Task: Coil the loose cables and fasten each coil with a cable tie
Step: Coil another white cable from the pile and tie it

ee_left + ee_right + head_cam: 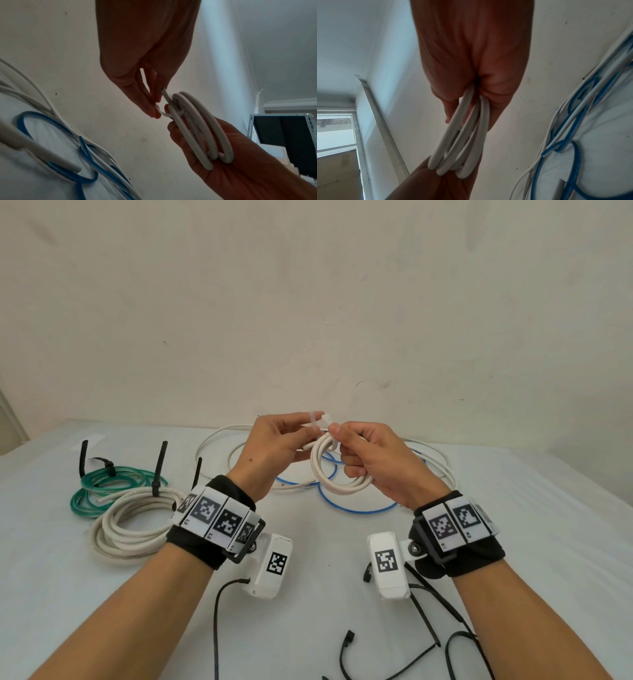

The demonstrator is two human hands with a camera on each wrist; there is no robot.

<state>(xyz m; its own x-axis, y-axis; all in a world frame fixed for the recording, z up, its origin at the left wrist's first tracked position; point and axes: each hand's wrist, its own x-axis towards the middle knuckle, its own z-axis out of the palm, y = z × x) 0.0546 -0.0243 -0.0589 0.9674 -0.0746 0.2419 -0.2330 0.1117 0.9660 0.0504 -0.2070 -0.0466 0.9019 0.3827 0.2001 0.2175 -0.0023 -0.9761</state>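
A small white cable coil (337,474) is held up over the table between both hands. My right hand (337,436) grips the coil's top, fingers curled through its loops. The left hand (308,429) pinches a white cable tie (317,421) that wraps over the top of the coil. The left wrist view shows the left hand's fingertips (154,112) on the tie (165,115) where it crosses the coil (197,128). From the right wrist, the coil (462,142) hangs from the right hand (467,115). How the tie's ends meet is hidden.
On the white table (308,594), a green coil (102,484) and a bigger white coil (133,522), both bound with black ties, lie at the left. Loose white cable (219,436) and blue cable (356,510) sprawl under the hands. Black cable ties (424,611) lie near the front.
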